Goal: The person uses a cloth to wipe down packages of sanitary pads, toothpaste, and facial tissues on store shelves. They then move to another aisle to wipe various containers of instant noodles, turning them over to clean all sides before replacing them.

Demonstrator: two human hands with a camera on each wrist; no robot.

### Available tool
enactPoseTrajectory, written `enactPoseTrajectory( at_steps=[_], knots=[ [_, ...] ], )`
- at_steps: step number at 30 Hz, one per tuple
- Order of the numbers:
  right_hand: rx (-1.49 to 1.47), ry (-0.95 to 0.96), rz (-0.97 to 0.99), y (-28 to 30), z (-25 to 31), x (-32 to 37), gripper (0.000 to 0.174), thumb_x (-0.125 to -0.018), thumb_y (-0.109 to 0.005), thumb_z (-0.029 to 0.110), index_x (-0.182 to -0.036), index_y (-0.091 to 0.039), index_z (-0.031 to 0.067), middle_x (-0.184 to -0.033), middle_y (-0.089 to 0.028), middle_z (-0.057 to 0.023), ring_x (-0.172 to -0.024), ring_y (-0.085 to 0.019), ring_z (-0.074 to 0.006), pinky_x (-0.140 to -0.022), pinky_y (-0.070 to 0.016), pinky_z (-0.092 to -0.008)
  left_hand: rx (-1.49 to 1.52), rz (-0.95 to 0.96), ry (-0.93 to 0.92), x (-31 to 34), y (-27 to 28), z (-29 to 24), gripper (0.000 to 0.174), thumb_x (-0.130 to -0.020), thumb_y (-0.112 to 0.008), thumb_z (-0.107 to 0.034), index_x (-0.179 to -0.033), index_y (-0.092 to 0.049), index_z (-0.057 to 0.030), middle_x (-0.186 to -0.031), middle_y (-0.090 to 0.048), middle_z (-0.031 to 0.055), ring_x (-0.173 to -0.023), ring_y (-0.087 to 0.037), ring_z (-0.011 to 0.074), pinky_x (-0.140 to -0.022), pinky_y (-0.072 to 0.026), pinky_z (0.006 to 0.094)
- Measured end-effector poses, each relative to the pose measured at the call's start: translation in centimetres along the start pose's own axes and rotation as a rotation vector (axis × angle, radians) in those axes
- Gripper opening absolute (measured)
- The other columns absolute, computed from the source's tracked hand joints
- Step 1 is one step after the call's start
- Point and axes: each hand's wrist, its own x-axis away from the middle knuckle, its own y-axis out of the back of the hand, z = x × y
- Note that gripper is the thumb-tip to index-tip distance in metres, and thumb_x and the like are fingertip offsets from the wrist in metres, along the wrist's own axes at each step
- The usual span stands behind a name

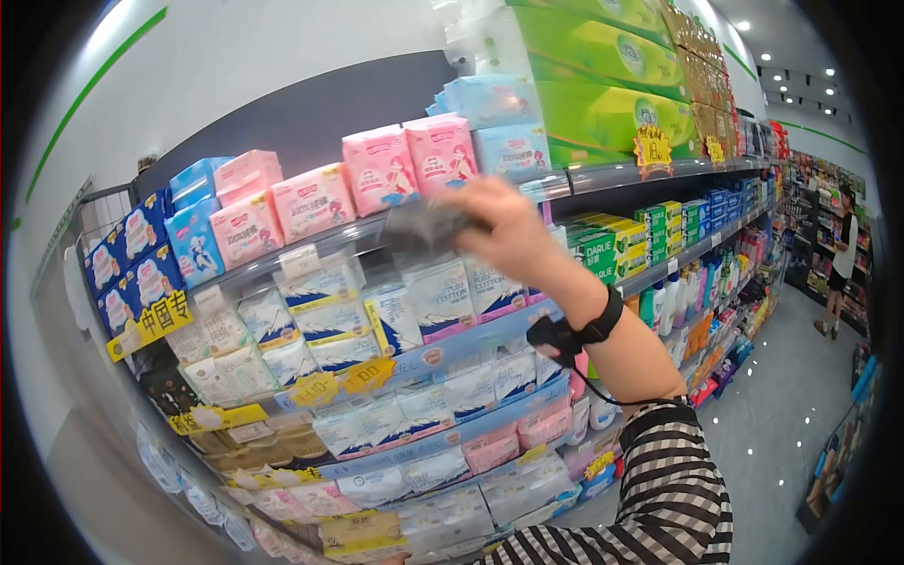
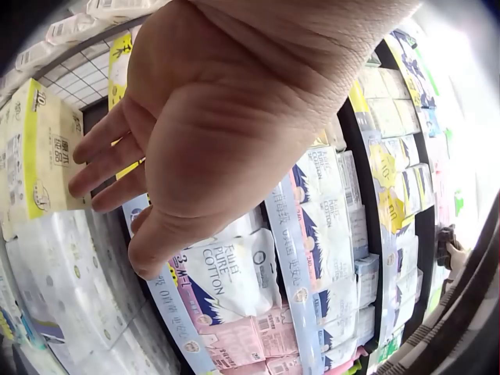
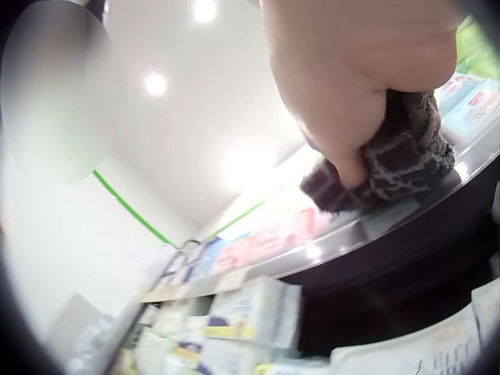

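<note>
Cloth (image 3: 402, 166) in fingers (image 3: 351, 169) at shelf edge (image 3: 336, 244)

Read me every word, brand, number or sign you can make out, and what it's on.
"DARLIE", "好来": green box
"PURE COTTON", "3", "M-L": white pack
"中国专": yellow sign, as far as visible
"18": starburst price tag
Too small or blurred: small print on the pink packs, lower yellow tags and blue shelf strips.

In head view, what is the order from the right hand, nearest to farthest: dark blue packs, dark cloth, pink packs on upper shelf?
1. Dark cloth: gripped in the right hand.
2. Pink packs: upper shelf, to its left.
3. Dark blue packs: far left.
</note>
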Motion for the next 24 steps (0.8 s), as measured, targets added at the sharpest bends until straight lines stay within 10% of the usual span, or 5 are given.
enactPoseTrajectory(
  at_steps=[3,9,14,16,24],
  knots=[
    [0.455,-0.197,-0.4,2.2,-4.4,-0.5,0.041,-0.074,-0.07,0.007,-0.114,-0.066,0.0088,-0.099,-0.063,-0.0122,-0.097,-0.056,-0.0308,-0.087,-0.0466,-0.0397,-0.049,0.047,0.003,0.5,1.0,-1.4,0.053,-0.087,-0.063,-0.035,-0.128,-0.054,-0.0016,-0.121,-0.06,0.0272,-0.113,-0.056,0.041,-0.094,-0.045,0.0469],
    [-0.176,-0.056,-0.037,5.4,-6.3,1.6,0.039,-0.076,-0.068,0.007,-0.115,-0.066,0.0079,-0.102,-0.062,-0.0138,-0.098,-0.055,-0.0316,-0.085,-0.0464,-0.0404,-0.101,0.026,-0.011,-1.8,-0.4,-1.2,0.053,-0.087,-0.063,-0.033,-0.129,-0.053,-0.0025,-0.12,-0.061,0.0259,-0.112,-0.057,0.0409,-0.093,-0.0456,0.0472],
    [0.462,-0.284,-0.325,7.0,-10.2,0.8,0.039,-0.075,-0.069,0.013,-0.113,-0.067,0.0091,-0.099,-0.064,-0.0146,-0.099,-0.057,-0.0339,-0.089,-0.0467,-0.0389,-0.075,0.054,0.03,-1.9,0.4,-4.4,0.052,-0.087,-0.063,-0.033,-0.129,-0.053,-0.0034,-0.121,-0.061,0.0252,-0.113,-0.057,0.0407,-0.093,-0.0454,0.0475],
    [0.135,-0.082,0.125,7.9,-9.6,1.2,0.043,-0.076,-0.07,0.009,-0.118,-0.065,0.0071,-0.104,-0.065,-0.0146,-0.101,-0.057,-0.0324,-0.091,-0.0443,-0.0369,-0.06,0.05,0.041,-2.6,0.6,-5.8,0.052,-0.087,-0.063,-0.033,-0.129,-0.053,-0.0038,-0.121,-0.061,0.0249,-0.113,-0.057,0.0407,-0.093,-0.0454,0.0476],
    [0.697,-0.485,-0.526,13.9,-19.0,4.2,0.04,-0.079,-0.069,0.02,-0.117,-0.065,0.0051,-0.106,-0.065,-0.018,-0.103,-0.059,-0.035,-0.089,-0.0454,-0.0397,-0.154,0.124,-0.011,-6.0,-1.2,-5.2,0.053,-0.087,-0.064,-0.036,-0.131,-0.053,-0.0076,-0.122,-0.06,0.0243,-0.113,-0.058,0.0388,-0.094,-0.0453,0.0471]
  ],
)
